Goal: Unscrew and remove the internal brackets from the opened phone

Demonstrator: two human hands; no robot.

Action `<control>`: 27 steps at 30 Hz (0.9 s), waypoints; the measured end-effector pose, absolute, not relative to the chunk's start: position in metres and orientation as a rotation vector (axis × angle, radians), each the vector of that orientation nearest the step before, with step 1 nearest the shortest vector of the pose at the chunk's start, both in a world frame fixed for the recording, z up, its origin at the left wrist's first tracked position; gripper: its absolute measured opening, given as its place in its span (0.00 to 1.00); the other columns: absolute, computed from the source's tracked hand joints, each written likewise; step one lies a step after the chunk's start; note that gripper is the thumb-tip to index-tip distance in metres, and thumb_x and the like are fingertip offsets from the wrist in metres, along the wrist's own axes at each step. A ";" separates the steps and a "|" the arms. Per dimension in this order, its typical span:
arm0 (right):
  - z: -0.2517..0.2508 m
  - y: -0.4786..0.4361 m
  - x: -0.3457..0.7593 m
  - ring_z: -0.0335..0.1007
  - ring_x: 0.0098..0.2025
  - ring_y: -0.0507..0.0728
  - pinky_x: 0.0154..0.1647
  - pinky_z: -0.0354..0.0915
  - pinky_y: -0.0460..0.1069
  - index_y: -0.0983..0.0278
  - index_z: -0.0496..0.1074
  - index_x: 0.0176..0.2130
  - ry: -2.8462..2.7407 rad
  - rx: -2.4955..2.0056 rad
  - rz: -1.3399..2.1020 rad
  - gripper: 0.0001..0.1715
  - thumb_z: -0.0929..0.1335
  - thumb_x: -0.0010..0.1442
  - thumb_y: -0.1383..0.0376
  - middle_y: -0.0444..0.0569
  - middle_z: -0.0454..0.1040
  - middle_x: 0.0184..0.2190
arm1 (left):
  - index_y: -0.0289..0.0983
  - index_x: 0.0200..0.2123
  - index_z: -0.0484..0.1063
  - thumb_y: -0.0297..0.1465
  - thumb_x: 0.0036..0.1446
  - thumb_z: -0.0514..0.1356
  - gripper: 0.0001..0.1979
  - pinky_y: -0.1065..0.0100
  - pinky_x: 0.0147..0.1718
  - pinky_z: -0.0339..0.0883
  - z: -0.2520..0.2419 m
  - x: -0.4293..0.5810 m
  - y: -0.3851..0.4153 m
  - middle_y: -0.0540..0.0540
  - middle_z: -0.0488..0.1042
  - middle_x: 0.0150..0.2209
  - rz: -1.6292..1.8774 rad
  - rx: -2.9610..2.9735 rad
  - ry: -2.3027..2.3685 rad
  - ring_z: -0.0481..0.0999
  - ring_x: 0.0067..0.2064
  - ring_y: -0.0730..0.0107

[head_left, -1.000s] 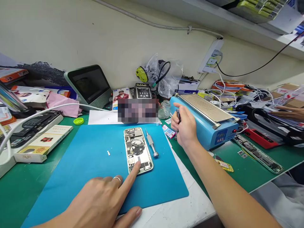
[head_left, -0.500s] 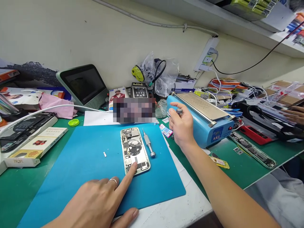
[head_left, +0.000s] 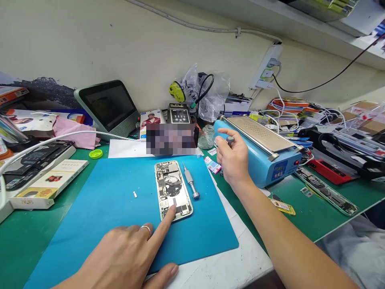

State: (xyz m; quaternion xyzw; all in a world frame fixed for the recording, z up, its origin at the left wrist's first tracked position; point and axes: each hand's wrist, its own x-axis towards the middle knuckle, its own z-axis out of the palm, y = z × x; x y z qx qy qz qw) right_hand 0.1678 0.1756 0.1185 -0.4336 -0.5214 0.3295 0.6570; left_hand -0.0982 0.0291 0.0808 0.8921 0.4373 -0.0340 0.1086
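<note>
**Fingertip (head_left: pixel 171 209) on an opened smartphone (head_left: pixel 172 185), precision screwdriver (head_left: pixel 230 140) in the other fist**

Fingers of the left hand (head_left: pixel 126 257) are spread loosely and hold nothing. Only the index finger reaches forward, its tip pressing on the lower end of the smartphone. A ring sits on one of the other fingers, and the thumb rests on the white bench edge (head_left: pixel 228 261) just off the blue work mat (head_left: pixel 90 216). The smartphone lies flat near the middle of that mat with its back off and its boards and connectors showing, long side running away from the person.

At the right, the right hand (head_left: pixel 234 160) is closed round the precision screwdriver, held upright. Its round cap shows above the thumb and forefinger, while the shaft is mostly hidden behind the palm. This hand hovers just off the mat's far right corner, in front of a blue screen separator machine (head_left: pixel 279 170).

A second screwdriver (head_left: pixel 190 182) lies on the mat just beside the smartphone's right edge, tip pointing away. A small white piece (head_left: pixel 135 194) sits on the mat, apart, to the smartphone's left. A pink and blue packet (head_left: pixel 213 165) lies near the right hand's wrist side, and a small glass jar (head_left: pixel 207 137) stands behind it.
</note>
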 end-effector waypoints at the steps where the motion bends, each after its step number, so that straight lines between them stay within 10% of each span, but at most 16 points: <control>1: 0.119 0.175 0.167 0.43 0.17 0.45 0.15 0.44 0.42 0.61 0.71 0.47 -1.182 -0.984 0.742 0.19 0.77 0.60 0.59 0.30 0.54 0.18 | 0.46 0.77 0.41 0.49 0.72 0.51 0.37 0.69 0.34 0.71 0.080 -0.098 0.029 0.44 0.82 0.38 -0.085 2.630 1.288 0.83 0.35 0.60; 9: 0.124 0.168 0.162 0.39 0.17 0.48 0.16 0.41 0.46 0.59 0.71 0.43 -1.199 -0.940 0.829 0.29 0.68 0.63 0.38 0.32 0.51 0.17 | 0.47 0.77 0.41 0.48 0.73 0.51 0.36 0.69 0.35 0.72 0.088 -0.101 0.028 0.45 0.82 0.38 -0.070 2.624 1.273 0.84 0.37 0.60; 27: 0.123 0.170 0.164 0.42 0.17 0.48 0.17 0.42 0.47 0.58 0.70 0.41 -1.225 -1.033 0.644 0.11 0.74 0.59 0.62 0.32 0.52 0.18 | 0.47 0.77 0.46 0.47 0.73 0.52 0.35 0.69 0.38 0.73 0.088 -0.101 0.026 0.45 0.82 0.39 -0.014 2.587 1.307 0.84 0.39 0.61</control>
